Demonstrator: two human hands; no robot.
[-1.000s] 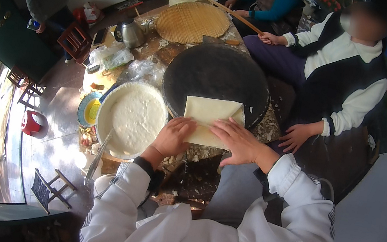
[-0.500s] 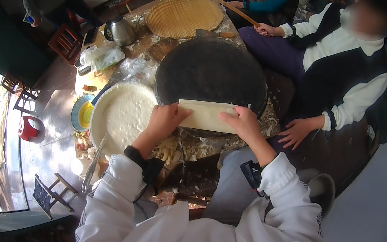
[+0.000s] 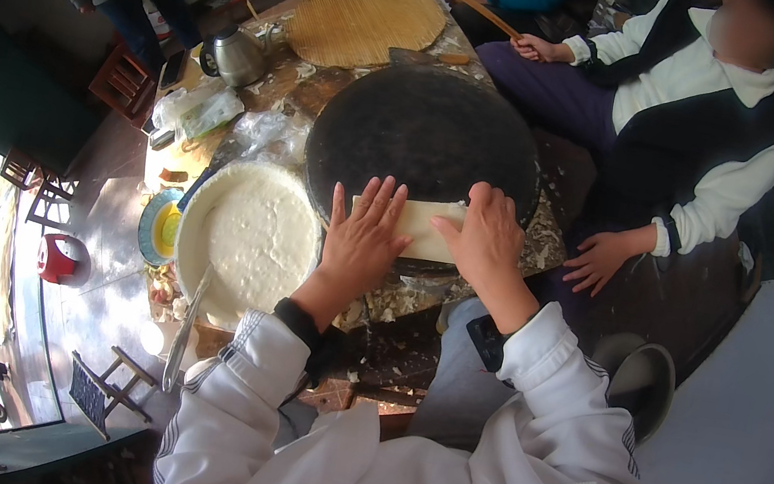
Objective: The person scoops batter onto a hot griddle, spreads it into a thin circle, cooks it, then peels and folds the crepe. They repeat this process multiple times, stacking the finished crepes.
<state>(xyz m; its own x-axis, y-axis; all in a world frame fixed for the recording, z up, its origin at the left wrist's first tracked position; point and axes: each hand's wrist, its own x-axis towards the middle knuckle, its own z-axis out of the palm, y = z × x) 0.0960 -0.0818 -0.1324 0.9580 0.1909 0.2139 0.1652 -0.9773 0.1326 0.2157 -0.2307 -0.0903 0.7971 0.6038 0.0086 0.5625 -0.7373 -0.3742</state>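
Folded pale dough sheet (image 3: 424,232) lies at the near edge of a round black griddle (image 3: 424,136), its left end covered by the left hand (image 3: 362,238), flat with fingers spread, its right end under the right hand (image 3: 490,243), fingers bunched, whether pinching or only pressing cannot be told. Close at left stands a white basin of batter (image 3: 188,241), metal utensil (image 3: 182,341) leaning over its rim; beyond are crumpled clear plastic (image 3: 272,138), a steel kettle (image 3: 240,59) and a round slatted mat (image 3: 365,26).
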